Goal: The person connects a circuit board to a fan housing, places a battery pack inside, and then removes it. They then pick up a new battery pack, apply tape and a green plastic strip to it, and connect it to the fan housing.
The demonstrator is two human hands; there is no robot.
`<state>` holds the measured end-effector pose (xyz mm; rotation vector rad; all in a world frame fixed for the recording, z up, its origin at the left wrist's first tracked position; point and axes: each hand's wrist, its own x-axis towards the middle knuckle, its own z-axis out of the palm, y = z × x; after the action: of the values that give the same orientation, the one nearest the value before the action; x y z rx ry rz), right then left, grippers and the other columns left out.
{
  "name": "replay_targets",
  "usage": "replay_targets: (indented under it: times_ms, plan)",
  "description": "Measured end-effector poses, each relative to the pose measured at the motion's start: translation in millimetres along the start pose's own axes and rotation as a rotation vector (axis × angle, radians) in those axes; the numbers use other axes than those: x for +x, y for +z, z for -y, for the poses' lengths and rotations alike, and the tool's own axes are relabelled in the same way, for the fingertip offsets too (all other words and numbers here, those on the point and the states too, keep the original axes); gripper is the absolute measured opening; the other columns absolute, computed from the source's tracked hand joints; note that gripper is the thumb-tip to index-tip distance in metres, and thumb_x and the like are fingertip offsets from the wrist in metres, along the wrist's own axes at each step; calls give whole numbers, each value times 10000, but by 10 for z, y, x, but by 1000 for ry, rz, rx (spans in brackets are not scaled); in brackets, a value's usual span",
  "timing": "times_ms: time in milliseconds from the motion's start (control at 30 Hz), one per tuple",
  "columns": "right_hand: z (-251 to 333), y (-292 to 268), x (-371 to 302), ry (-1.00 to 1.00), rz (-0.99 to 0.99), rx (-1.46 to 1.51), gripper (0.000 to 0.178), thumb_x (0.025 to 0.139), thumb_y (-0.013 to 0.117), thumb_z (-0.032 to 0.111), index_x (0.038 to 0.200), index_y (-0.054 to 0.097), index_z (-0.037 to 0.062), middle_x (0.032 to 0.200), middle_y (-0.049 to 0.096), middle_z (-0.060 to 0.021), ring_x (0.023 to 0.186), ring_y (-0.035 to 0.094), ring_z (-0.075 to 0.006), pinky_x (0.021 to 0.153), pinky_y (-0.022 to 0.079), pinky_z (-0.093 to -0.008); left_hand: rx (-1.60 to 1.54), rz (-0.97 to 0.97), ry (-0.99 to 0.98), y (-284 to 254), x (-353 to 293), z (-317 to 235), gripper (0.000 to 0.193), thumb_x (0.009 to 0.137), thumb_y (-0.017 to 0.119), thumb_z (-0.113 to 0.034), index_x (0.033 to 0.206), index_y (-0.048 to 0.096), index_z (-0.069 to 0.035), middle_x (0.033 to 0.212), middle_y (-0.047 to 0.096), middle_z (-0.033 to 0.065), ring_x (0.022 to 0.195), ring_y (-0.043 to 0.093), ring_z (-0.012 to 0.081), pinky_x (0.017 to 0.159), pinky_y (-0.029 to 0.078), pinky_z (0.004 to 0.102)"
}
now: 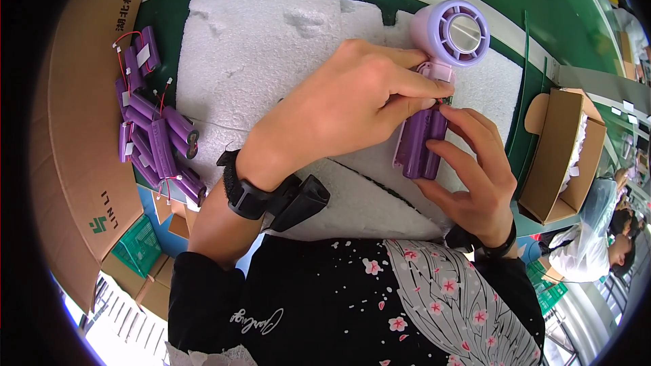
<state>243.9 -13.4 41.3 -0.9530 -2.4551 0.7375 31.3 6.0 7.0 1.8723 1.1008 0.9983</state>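
A lilac handheld fan (420, 30) lies on white foam, its round grille at the far end and its handle open. Two purple battery cells (422, 139) sit side by side in the handle. My left hand (346, 98) reaches across from the left, thumb and forefinger pinched at the handle's top by a small circuit board and red wire; what they pinch is too small to make out. My right hand (478, 173) grips the battery cells from the right, with fingertips on their upper part and the thumb at their lower end.
Several purple battery packs (159, 146) with red wires and white plugs are piled left of the foam slab (237, 61). A large cardboard box (81, 135) stands at the far left. To the right is an open cardboard box (553, 163) with white contents. Another person (586, 254) sits beyond it.
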Motion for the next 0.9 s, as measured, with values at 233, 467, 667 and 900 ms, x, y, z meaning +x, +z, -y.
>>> replay_targets:
  times_ms: [233, 467, 667, 900]
  plan:
    - [17, 21, -11, 17, -23, -62, 479, 488, 829, 9, 929, 643, -2, 1222, 583, -195, 1043, 585, -369, 840, 516, -410, 28, 39, -30, -15, 3, -25, 228, 792, 683, -30, 1013, 721, -69, 993, 686, 171, 811, 675, 325, 673, 531, 316]
    - [106, 31, -1, 92, -37, -82, 454, 499, 829, -12, 912, 638, -1, 1235, 588, -193, 1047, 591, -353, 844, 520, -393, 36, 10, 17, -4, 12, -4, 220, 790, 687, -34, 1003, 724, -71, 964, 692, 162, 795, 674, 315, 669, 529, 315]
    - [174, 132, -59, 256, -105, 16, 448, 515, 829, -40, 925, 655, 9, 1244, 591, -179, 1096, 592, -323, 893, 504, -373, 4, 31, -32, -13, -9, -5, 240, 781, 697, -34, 1017, 723, -74, 952, 696, 155, 803, 684, 294, 704, 537, 303]
    - [31, 141, -50, 268, -102, 119, 639, 510, 852, -37, 1087, 587, 37, 1213, 531, -133, 1015, 598, -266, 812, 522, -332, -108, 119, -128, -37, 13, 10, 429, 656, 794, -11, 1070, 710, -86, 957, 700, 149, 826, 693, 259, 825, 535, 304]
